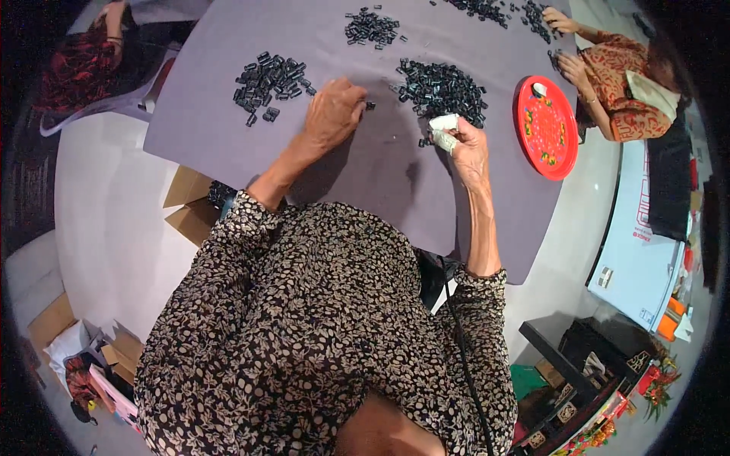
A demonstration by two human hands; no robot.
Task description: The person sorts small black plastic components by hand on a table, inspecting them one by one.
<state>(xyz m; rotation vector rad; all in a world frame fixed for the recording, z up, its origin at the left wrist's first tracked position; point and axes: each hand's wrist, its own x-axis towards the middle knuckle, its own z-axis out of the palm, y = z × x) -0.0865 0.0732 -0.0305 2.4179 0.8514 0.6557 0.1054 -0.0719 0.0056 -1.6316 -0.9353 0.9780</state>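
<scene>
My left hand (332,114) is over the middle of the table, its fingers closed in a pinch. At its fingertips is a small black plastic piece (370,106). A loose pile of the same short black pieces (268,82) lies just left of that hand. My right hand (465,148) has white wrapping on its thumb and a finger. Its fingers are pressed together at the near edge of a larger black pile (441,87). Another black piece (424,142) shows at its fingertips, partly hidden by the wrapping.
The grey-purple table (365,175) holds more black piles (371,28) at the far side. A red oval tray (525,125) with a flower pattern lies right of my right hand. Another person's hands (572,68) work at the far right. An open cardboard box (186,201) stands below the left edge.
</scene>
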